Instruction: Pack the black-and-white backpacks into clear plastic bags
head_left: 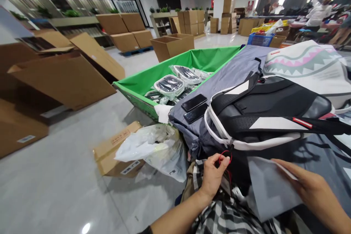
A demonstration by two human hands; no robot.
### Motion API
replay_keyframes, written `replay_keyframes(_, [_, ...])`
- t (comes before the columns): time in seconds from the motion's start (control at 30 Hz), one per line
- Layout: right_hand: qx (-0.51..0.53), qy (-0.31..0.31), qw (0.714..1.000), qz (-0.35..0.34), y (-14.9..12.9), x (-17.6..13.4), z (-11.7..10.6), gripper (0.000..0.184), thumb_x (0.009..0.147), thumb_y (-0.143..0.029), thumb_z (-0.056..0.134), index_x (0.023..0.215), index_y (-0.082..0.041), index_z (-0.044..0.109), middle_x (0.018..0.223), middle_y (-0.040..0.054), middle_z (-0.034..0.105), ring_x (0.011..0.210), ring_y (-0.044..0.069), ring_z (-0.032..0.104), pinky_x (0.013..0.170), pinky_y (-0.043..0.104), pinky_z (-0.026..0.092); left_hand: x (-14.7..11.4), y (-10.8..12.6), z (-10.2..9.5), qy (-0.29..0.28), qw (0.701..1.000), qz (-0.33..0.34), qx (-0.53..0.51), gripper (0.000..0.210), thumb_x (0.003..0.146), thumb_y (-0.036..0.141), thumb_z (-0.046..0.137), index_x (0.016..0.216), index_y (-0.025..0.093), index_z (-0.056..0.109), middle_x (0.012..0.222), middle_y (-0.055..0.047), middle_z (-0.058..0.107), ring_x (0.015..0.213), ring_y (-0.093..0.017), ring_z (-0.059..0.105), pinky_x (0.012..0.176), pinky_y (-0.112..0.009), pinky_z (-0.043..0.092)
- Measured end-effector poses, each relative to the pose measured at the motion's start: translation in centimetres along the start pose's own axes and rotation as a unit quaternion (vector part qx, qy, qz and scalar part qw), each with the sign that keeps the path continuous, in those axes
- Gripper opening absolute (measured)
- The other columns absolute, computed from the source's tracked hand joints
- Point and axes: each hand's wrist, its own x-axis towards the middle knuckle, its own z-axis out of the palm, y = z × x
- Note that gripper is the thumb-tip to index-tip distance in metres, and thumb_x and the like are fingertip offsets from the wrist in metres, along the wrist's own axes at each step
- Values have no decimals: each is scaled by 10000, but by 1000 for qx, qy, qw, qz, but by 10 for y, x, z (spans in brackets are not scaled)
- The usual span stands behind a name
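In the head view, the person's left hand [211, 176] is closing thumb and fingertips in a tight pinch on a red loop [231, 158]. The loop is hanging just below the near left corner of a black backpack with white trim [274, 106], above the checked clothing [219, 216] on the person's lap. The right hand [311, 184] is standing partly open, its fingers gripping the edge of a grey sheet [270, 190]; I cannot tell where its thumb is pressing. The sheet is slanting down between the two hands, in front of the backpack.

That backpack is lying strap side up on a grey table cover [233, 69], with a patterned white backpack [307, 64] sitting just behind it. Two dark phones [194, 102] are resting side by side to its left. Beyond them, a green bin [161, 66] is holding black-and-white items in clear wrapping [170, 85]. On the floor, a white plastic bag [161, 146] is leaning against a carton [109, 158].
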Motion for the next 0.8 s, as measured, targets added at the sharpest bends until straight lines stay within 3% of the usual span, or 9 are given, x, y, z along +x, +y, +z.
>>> replay_keyframes(0.07, [14,-72,997,-9,-9,11,22,330,832,-429,556,1013,-289,793,967,41,788,810,253,761,704,288,591,-6,9,-5,8,996,83,34,456,926,569,584,696,183,663,672,-17,636,724,-169,565,721,-290,450])
replay_keyframes(0.13, [43,-124,991,16,-23,27,47,390,852,-497,502,866,-233,788,824,60,778,724,256,735,634,299,565,-11,16,0,-23,980,184,72,408,989,487,537,752,185,676,709,-22,664,745,-167,583,762,-303,456])
replay_keyframes(0.27, [164,-117,975,93,-51,57,75,599,830,-701,476,599,-169,629,584,52,635,547,184,567,525,273,464,-17,13,21,-73,909,351,214,227,1025,231,460,933,158,654,792,-31,682,729,-161,600,759,-320,464])
replay_keyframes(0.37, [222,-119,961,118,-66,64,78,630,807,-749,512,576,-166,582,544,22,558,512,134,473,497,248,416,-18,5,25,-86,850,393,341,95,929,149,537,920,146,631,796,-44,629,736,-191,575,693,-332,469])
replay_keyframes(0.43, [214,-107,964,114,-71,62,80,587,777,-729,575,660,-160,656,588,24,598,542,148,514,528,258,451,-20,2,21,-61,844,393,360,92,875,165,612,961,159,644,898,-65,627,826,-216,577,742,-354,488])
replay_keyframes(0.53, [165,-43,979,115,-69,59,88,521,734,-664,642,840,-166,754,755,61,722,707,230,660,669,316,543,-21,-3,13,9,913,321,253,166,896,209,619,1057,216,659,1071,-79,607,1000,-239,569,890,-409,487])
replay_keyframes(0.63, [130,0,985,111,-61,57,96,516,741,-628,619,920,-173,783,879,87,776,828,285,719,768,369,574,-15,-8,11,83,992,98,7,222,874,342,681,1042,207,628,1091,-92,607,1052,-239,581,948,-414,481])
replay_keyframes(0.7, [123,5,987,98,-58,57,99,520,748,-614,615,963,-173,789,938,96,784,855,292,731,797,383,582,-7,-9,14,71,976,-61,-197,442,767,446,793,1068,186,602,1097,-110,651,1042,-245,618,950,-403,489])
replay_keyframes(0.8, [116,2,990,77,-55,59,97,529,765,-619,613,985,-171,791,989,104,782,882,291,739,807,375,591,4,-5,23,0,886,-195,-421,608,638,508,893,1058,139,652,1051,-134,721,955,-232,673,914,-365,510])
